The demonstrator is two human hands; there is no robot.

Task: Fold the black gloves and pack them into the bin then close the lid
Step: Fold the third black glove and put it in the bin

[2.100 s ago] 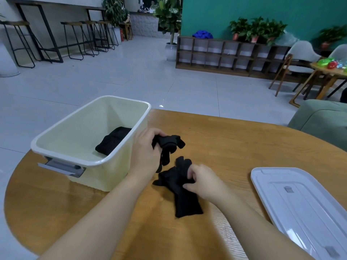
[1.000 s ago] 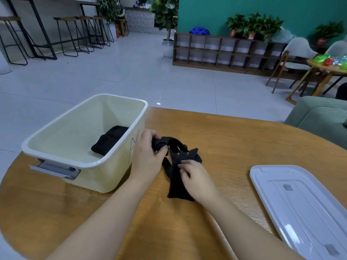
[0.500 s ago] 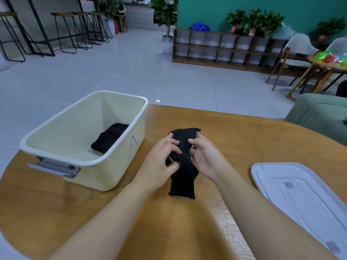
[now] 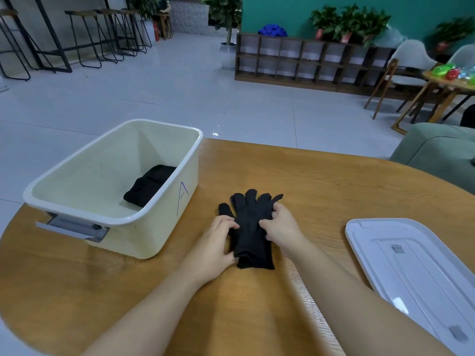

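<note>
1. Wooden and round, the table (image 4: 321, 191) is carrying everything, with grey floor tiles spreading out beyond its far edge.
2. You are pressing the black gloves (image 4: 253, 227) flat near the middle of the table, stacked with fingers pointing toward the far edge and cuffs toward you.
3. Your left hand (image 4: 216, 242) is resting on the cuff-side left edge of the stack and your right hand (image 4: 281, 228) is pinching its right edge; neither is lifting it.
4. You are risking a lopsided fold: the glove fingers are fanning apart, so the two layers may slide out of line as you double them over.
5. Soft knit is likely to spring open if you are carrying it loosely toward the bin (image 4: 159, 219) at the table's left edge, where a folded black bundle (image 4: 149, 187) is already lying.
6. Your right forearm is passing close to the lid (image 4: 411, 265) by the right edge; a careless sweep could be nudging it off.
</note>
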